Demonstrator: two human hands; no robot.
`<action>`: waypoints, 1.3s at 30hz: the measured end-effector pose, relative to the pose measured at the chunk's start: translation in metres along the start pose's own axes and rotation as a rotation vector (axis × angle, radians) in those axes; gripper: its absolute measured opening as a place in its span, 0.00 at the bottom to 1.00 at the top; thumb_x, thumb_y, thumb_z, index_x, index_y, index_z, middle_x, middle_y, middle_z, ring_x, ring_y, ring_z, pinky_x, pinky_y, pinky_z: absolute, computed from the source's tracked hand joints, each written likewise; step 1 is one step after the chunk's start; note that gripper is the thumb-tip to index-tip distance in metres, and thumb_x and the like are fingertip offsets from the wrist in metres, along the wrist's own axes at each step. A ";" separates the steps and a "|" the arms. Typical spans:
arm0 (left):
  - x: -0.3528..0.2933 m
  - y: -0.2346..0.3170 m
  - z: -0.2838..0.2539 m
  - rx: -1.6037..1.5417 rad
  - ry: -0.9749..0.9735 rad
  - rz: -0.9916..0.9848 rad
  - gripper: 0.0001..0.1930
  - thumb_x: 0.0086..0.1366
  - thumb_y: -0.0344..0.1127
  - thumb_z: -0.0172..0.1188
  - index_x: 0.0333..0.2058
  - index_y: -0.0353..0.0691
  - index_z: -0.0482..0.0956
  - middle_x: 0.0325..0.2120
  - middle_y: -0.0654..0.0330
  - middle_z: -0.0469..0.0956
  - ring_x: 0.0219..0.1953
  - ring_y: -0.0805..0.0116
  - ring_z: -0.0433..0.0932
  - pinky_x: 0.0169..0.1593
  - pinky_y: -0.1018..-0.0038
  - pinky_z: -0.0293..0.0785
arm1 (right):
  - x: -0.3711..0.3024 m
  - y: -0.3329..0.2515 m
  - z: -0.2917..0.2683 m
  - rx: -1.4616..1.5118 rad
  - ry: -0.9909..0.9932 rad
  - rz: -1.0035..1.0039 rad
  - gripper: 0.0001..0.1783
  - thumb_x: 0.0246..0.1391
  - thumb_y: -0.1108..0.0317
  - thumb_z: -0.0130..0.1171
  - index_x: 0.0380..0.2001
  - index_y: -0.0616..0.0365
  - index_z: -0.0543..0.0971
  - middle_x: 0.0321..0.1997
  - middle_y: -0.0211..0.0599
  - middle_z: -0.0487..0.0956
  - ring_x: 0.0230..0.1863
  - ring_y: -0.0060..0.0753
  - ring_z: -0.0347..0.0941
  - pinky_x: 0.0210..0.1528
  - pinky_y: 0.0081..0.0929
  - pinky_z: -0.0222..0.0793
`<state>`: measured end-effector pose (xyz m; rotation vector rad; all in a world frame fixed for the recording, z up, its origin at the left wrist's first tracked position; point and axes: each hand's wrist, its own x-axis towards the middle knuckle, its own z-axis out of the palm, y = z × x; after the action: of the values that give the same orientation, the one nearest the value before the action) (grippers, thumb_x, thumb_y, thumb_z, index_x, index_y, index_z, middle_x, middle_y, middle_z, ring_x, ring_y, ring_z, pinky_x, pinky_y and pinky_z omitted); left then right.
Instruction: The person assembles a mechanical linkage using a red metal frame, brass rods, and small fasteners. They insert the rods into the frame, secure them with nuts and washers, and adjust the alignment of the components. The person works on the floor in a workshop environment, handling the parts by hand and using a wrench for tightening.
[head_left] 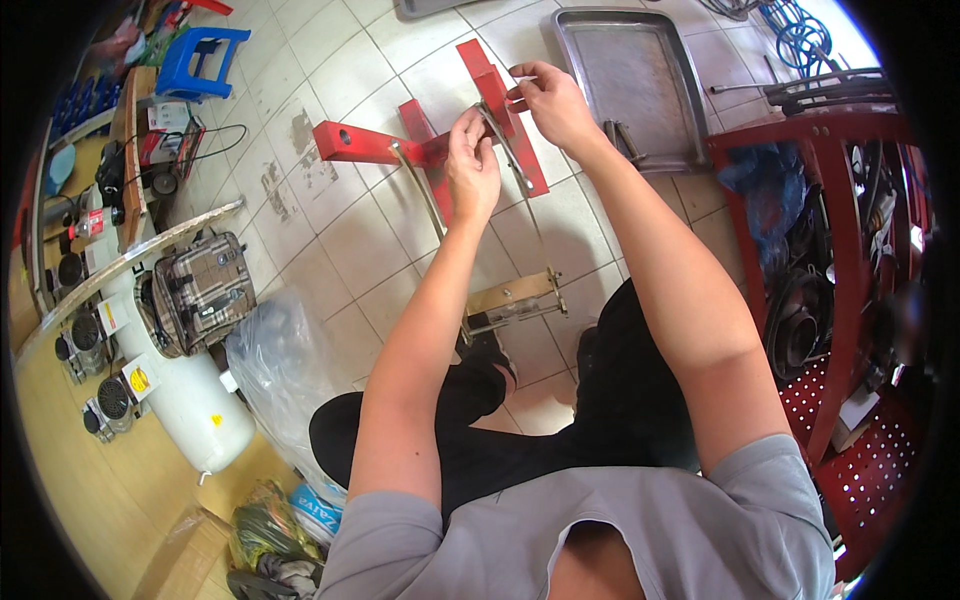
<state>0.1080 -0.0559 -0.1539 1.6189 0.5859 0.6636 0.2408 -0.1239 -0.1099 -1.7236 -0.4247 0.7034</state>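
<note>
A red steel frame (362,146) of welded square beams lies on the tiled floor in front of me. Slim metal rods run from it toward my feet, where they meet a wooden board (510,292). My left hand (472,168) is closed at the upper end of the right metal rod (510,152), against the red crosspiece. Just right of the upright red beam (490,88), my right hand (556,108) has its fingers bent together. Whatever lies between its fingertips is too small to make out.
A grey metal tray (640,95) with bolt-like parts (625,142) lies beyond my right hand. A red rack (825,200) stands at the right. On the left are a white tank compressor (190,410), a clear plastic bag (285,345) and a blue stool (200,65).
</note>
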 end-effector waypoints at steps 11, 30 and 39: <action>0.018 -0.011 -0.016 -0.023 -0.029 -0.081 0.18 0.63 0.21 0.50 0.52 0.27 0.66 0.50 0.46 0.72 0.53 0.64 0.72 0.52 0.74 0.71 | 0.001 0.009 0.005 -0.086 -0.002 -0.012 0.17 0.55 0.70 0.45 0.46 0.62 0.75 0.36 0.42 0.81 0.38 0.32 0.79 0.42 0.30 0.73; 0.035 -0.022 -0.014 -0.219 0.051 -0.250 0.15 0.61 0.30 0.60 0.45 0.29 0.75 0.39 0.57 0.79 0.36 0.76 0.76 0.38 0.80 0.73 | -0.006 0.005 -0.002 -0.103 -0.012 0.033 0.18 0.53 0.67 0.48 0.46 0.61 0.76 0.36 0.44 0.81 0.39 0.36 0.79 0.44 0.31 0.71; 0.040 -0.028 -0.024 -0.004 0.041 -0.132 0.15 0.60 0.30 0.60 0.44 0.29 0.77 0.35 0.54 0.82 0.36 0.73 0.79 0.40 0.78 0.74 | -0.006 0.007 -0.002 -0.139 -0.012 -0.025 0.17 0.54 0.67 0.49 0.45 0.62 0.76 0.34 0.43 0.82 0.35 0.32 0.79 0.41 0.29 0.73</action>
<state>0.1195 -0.0070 -0.1754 1.5511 0.7150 0.6008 0.2372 -0.1306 -0.1148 -1.8417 -0.5125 0.6802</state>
